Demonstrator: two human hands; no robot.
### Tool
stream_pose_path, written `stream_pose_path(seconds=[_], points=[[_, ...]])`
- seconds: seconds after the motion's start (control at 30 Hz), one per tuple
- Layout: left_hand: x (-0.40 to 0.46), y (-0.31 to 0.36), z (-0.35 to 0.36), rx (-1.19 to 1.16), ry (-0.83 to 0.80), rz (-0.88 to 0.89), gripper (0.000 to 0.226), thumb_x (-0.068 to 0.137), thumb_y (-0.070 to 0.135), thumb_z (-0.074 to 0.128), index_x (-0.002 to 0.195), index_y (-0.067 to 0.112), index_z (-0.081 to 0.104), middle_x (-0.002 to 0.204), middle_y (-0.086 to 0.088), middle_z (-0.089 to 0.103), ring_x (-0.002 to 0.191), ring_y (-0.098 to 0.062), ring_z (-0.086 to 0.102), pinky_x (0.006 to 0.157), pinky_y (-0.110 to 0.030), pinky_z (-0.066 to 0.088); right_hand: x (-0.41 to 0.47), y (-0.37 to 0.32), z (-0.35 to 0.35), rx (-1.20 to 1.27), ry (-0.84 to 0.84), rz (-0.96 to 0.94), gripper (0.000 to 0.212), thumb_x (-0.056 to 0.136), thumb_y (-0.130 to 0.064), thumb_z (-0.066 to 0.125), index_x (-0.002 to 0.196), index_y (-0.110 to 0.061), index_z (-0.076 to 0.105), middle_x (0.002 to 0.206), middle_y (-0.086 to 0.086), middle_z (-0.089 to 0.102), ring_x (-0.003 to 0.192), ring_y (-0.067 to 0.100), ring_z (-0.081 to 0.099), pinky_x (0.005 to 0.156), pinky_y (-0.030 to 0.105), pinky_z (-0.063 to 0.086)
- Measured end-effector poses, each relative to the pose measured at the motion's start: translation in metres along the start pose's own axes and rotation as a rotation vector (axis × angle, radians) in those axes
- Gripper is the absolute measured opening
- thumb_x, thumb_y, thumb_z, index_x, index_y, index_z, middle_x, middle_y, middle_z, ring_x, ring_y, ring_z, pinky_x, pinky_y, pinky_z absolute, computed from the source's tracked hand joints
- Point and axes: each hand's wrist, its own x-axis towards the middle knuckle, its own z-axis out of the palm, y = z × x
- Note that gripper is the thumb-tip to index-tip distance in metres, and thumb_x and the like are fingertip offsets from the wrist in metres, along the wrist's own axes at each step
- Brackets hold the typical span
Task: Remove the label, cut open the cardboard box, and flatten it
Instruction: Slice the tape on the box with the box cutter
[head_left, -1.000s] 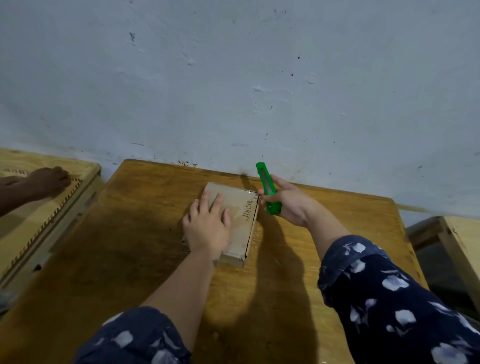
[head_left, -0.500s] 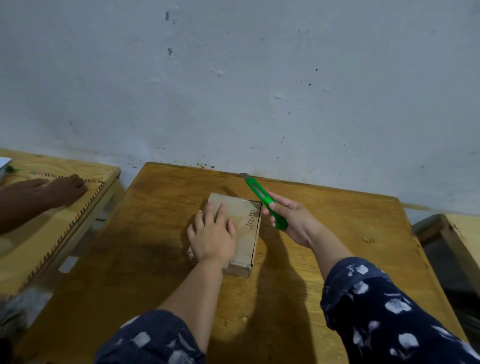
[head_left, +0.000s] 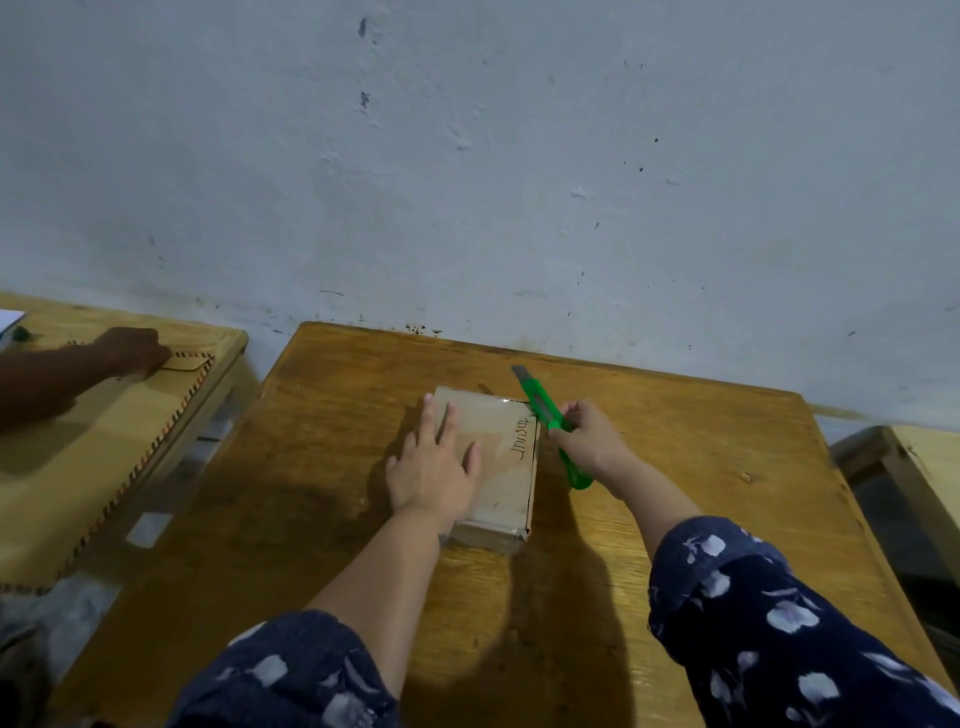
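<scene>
A small flat cardboard box (head_left: 501, 457) lies on the wooden table (head_left: 675, 467), with handwriting along its right edge. My left hand (head_left: 431, 467) presses flat on the box's top, fingers spread. My right hand (head_left: 589, 441) grips a green utility knife (head_left: 550, 421) just right of the box. The knife's blade end points up and left, past the box's far right corner. I cannot make out a label on the box.
A pale wall rises right behind the table. Another wooden table (head_left: 104, 441) stands to the left, where another person's hand (head_left: 130, 351) rests on a patterned mat. A wooden stool or bench (head_left: 914, 467) sits at the right edge.
My right hand has tilted the knife from upright to slanting, blade end toward the box's far right corner. My left hand stays pressed on the box. The camera view has shifted.
</scene>
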Motion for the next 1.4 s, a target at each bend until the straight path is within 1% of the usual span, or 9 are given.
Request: stream_pose_path(seconds=[0.07,0.13,0.2,0.33,0.43,0.63,0.77,0.93,1.4], points=[[-0.001,-0.002,0.004,-0.008,0.019,0.014,0.064,0.096,0.055,0.02,0.152,0.03,0.003,0.161,0.004,-0.01,0.141,-0.024,0.024,0.109,-0.049,0.031,0.001,-0.01,0.001,-0.051,0.0,-0.07,0.037,0.092,-0.011,0.053,0.123,-0.03,0.042,0.11,0.004,0.06,0.071,0.017,0.063,0.058,0.033,0.056],[-0.001,-0.002,0.006,-0.025,0.048,0.013,0.063,0.096,0.055,0.021,0.152,0.031,0.005,0.161,0.005,-0.008,0.143,-0.023,0.021,0.112,-0.048,0.027,0.005,-0.02,0.003,-0.219,0.065,-0.185,0.046,0.094,-0.016,0.05,0.131,-0.04,0.038,0.111,0.002,0.062,0.073,0.018,0.064,0.065,0.039,0.058],[0.0,-0.002,0.007,-0.038,0.067,0.012,0.064,0.095,0.055,0.023,0.152,0.031,0.007,0.161,0.006,-0.006,0.144,-0.021,0.019,0.114,-0.048,0.024,0.008,-0.029,0.006,-0.421,0.114,-0.307,0.04,0.096,-0.025,0.046,0.131,-0.044,0.038,0.112,0.002,0.066,0.077,0.02,0.064,0.071,0.045,0.056],[0.001,-0.002,0.007,-0.008,0.071,0.018,0.064,0.095,0.055,0.021,0.152,0.032,0.005,0.161,0.004,-0.008,0.148,-0.019,0.001,0.118,-0.051,0.009,0.012,-0.044,0.016,-0.74,0.069,-0.48,0.037,0.098,-0.026,0.041,0.133,-0.037,0.045,0.113,0.003,0.067,0.089,0.026,0.063,0.062,0.034,0.049],[0.001,-0.001,0.006,0.031,0.072,0.028,0.064,0.095,0.055,0.019,0.152,0.029,0.003,0.161,0.002,-0.011,0.148,-0.019,-0.009,0.118,-0.052,-0.001,0.013,-0.045,0.022,-0.817,0.09,-0.562,0.038,0.097,-0.024,0.043,0.132,-0.035,0.052,0.116,0.0,0.064,0.096,0.027,0.061,0.065,0.033,0.046],[0.003,-0.002,0.006,0.05,0.077,0.048,0.065,0.095,0.054,0.019,0.152,0.026,0.005,0.161,-0.002,-0.011,0.147,-0.02,-0.013,0.117,-0.053,-0.006,0.015,-0.049,0.026,-0.915,0.164,-0.674,0.039,0.098,-0.024,0.044,0.135,-0.034,0.049,0.096,-0.001,0.061,0.087,0.023,0.056,0.062,0.031,0.032],[0.003,-0.001,0.007,0.07,0.077,0.041,0.066,0.095,0.055,0.016,0.152,0.026,0.002,0.16,-0.003,-0.013,0.146,-0.02,-0.015,0.117,-0.054,-0.005,0.015,-0.054,0.032,-0.989,0.168,-0.698,0.047,0.094,-0.018,0.053,0.137,-0.033,0.046,0.103,-0.001,0.061,0.099,0.023,0.055,0.07,0.033,0.033],[0.002,0.001,0.005,0.087,0.061,0.017,0.067,0.094,0.058,0.016,0.152,0.027,0.001,0.16,-0.002,-0.013,0.147,-0.02,-0.015,0.117,-0.054,-0.006,0.012,-0.055,0.027,-1.06,0.16,-0.689,0.055,0.091,-0.012,0.052,0.141,-0.031,0.041,0.113,0.001,0.059,0.107,0.026,0.051,0.083,0.036,0.038],[0.0,0.003,0.006,0.067,0.071,-0.018,0.067,0.093,0.059,0.018,0.152,0.028,0.004,0.161,-0.001,-0.011,0.147,-0.02,-0.012,0.117,-0.055,-0.006,0.0,-0.038,0.004,-1.117,0.187,-0.606,0.047,0.092,-0.017,0.048,0.137,-0.03,0.044,0.111,-0.001,0.058,0.103,0.024,0.049,0.082,0.037,0.036]])
